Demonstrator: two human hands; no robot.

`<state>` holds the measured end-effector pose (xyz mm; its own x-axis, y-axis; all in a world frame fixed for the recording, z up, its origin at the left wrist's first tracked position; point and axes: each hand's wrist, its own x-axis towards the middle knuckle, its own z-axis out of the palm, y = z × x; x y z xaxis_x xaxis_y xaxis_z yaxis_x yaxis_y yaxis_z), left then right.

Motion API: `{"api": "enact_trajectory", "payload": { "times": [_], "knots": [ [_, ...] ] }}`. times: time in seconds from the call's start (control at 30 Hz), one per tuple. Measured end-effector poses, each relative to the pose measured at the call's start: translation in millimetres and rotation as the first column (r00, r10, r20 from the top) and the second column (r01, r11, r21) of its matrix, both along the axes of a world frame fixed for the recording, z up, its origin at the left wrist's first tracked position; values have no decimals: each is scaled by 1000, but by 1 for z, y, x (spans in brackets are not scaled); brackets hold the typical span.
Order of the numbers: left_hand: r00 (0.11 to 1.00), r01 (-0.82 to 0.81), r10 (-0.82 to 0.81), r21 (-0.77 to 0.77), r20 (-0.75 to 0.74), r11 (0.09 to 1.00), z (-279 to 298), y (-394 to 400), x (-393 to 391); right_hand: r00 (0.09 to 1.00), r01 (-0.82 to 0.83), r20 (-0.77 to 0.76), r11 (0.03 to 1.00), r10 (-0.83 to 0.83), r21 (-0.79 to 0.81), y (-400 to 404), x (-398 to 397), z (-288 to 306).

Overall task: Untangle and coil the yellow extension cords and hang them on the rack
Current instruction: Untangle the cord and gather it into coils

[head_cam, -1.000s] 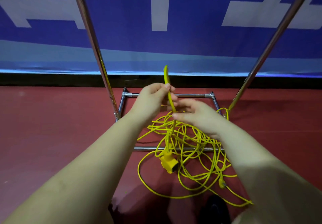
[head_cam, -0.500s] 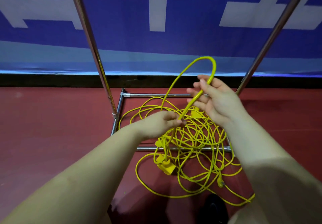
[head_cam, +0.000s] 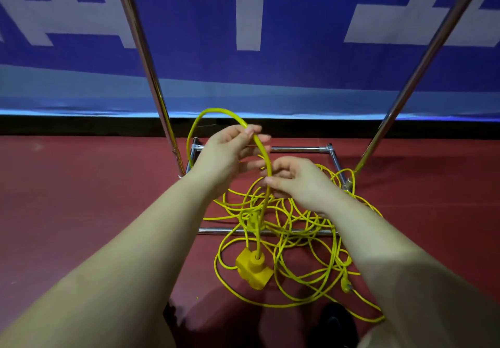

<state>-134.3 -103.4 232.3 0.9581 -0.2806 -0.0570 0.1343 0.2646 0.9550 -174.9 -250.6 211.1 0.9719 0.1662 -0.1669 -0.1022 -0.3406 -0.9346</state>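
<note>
A tangle of yellow extension cords (head_cam: 292, 220) lies on the red floor over the base of a chrome rack (head_cam: 297, 148). A yellow socket block (head_cam: 253, 269) sits at the front of the heap, and a yellow plug (head_cam: 346, 285) lies to its right. My left hand (head_cam: 230, 152) pinches the top of a raised cord loop (head_cam: 216, 112) that arches up and left. My right hand (head_cam: 297, 180) pinches the same strand lower down, where it drops straight to the socket block.
Two chrome uprights (head_cam: 146, 60) (head_cam: 422, 60) rise from the rack base at left and right. A blue and white banner (head_cam: 249, 36) hangs behind, above a black strip. A dark shoe (head_cam: 335, 323) shows at the bottom edge.
My left hand rose from the heap to the top of the loop. My right hand dropped and came in toward the middle. The loop now arches to the left instead of the right.
</note>
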Motion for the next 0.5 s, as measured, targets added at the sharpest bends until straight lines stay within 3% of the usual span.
{"api": "enact_trajectory", "payload": {
  "times": [0.07, 0.13, 0.2, 0.23, 0.27, 0.5],
  "knots": [
    [999, 35, -35, -16, -10, 999, -5, -2, 0, 999, 52, 7, 996, -52, 76, 0, 1, 6],
    [987, 150, -159, 186, 33, 971, -15, 1, -2, 990, 133, 26, 973, -141, 189, -3, 3, 14],
    [920, 299, -388, 543, 56, 785, -27, 4, -8, 969, 226, 23, 919, -247, 324, -8, 5, 21],
    [887, 332, -461, 645, 35, 688, -32, 5, -11, 957, 262, 16, 885, -290, 385, -10, 6, 24],
    [876, 342, -483, 679, 20, 649, -35, 3, -14, 947, 286, 3, 850, -320, 442, -12, 7, 28],
    [917, 121, -344, 683, 200, 720, -36, 0, -11, 922, 316, -48, 674, -385, 668, -13, 9, 42]
  ]
}}
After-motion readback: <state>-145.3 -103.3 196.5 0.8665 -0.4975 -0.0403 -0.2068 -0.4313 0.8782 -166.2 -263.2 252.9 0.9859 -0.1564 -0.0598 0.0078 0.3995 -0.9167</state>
